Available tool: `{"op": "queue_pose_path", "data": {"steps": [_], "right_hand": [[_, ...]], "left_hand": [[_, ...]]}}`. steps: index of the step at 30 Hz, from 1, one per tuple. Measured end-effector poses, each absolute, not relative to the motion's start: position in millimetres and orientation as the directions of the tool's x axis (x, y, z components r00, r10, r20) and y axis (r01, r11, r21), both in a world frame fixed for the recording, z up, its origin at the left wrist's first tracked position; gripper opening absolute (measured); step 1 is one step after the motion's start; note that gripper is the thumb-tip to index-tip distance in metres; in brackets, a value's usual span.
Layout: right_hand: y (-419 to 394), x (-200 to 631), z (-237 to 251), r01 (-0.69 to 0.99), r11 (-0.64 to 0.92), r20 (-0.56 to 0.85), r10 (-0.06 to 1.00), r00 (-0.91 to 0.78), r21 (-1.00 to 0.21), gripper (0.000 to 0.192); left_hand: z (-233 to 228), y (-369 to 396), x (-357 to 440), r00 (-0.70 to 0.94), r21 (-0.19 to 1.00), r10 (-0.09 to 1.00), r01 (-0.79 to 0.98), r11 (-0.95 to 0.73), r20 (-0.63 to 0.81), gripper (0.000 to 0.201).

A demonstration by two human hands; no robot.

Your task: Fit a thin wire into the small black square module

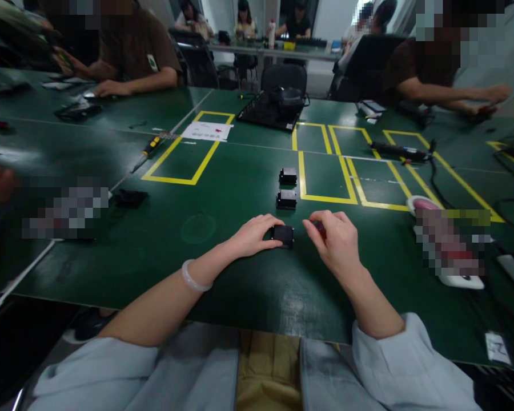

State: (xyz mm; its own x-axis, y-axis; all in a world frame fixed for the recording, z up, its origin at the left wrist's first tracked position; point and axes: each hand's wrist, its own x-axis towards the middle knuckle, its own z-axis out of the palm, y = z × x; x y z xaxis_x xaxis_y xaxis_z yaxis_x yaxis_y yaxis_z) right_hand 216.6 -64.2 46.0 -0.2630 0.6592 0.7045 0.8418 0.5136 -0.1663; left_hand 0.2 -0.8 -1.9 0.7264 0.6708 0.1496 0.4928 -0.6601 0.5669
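Observation:
My left hand (252,235) rests on the green table (163,257) and holds a small black square part (282,234) by its left side. My right hand (334,240) hovers just right of that part, fingers curled and pinched on a tiny reddish piece (320,228) that is mostly hidden. Two more black square parts lie in a row beyond: one (286,198) close by, another (288,176) farther off. A pale bangle sits on my left wrist.
Yellow tape rectangles (325,171) mark the table. A black tray (270,111) with gear and a white paper (206,131) lie farther off, a black tool with cable (400,150) at right, a white device (458,279) near right. Other people work at the table's far edge.

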Motion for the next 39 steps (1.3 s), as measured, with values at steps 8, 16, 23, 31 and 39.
{"op": "queue_pose_path", "data": {"steps": [8, 16, 23, 31, 39], "right_hand": [[-64.7, 214.9, 47.5, 0.85, 0.502, 0.686, 0.676, -0.27, -0.16, 0.015], [-65.3, 213.0, 47.4, 0.843, 0.516, 0.702, 0.656, -0.278, -0.148, 0.008], [-64.7, 214.5, 44.4, 0.828, 0.532, 0.687, 0.669, -0.285, -0.175, 0.008], [-65.6, 214.8, 46.0, 0.807, 0.566, 0.694, 0.648, -0.312, -0.166, 0.006], [-67.6, 214.0, 47.1, 0.803, 0.574, 0.678, 0.656, -0.331, -0.163, 0.005]], "left_hand": [[-0.2, -0.9, -0.4, 0.728, 0.566, 0.672, 0.498, -0.657, 0.139, 0.036], [-0.1, -0.6, -0.1, 0.736, 0.563, 0.661, 0.488, -0.667, 0.146, 0.037], [-0.9, -0.6, -0.8, 0.729, 0.57, 0.667, 0.485, -0.663, 0.155, 0.036], [-2.3, -0.4, 0.1, 0.732, 0.556, 0.663, 0.49, -0.671, 0.155, 0.038], [-2.2, -0.6, -0.1, 0.729, 0.573, 0.667, 0.484, -0.661, 0.155, 0.038]]}}
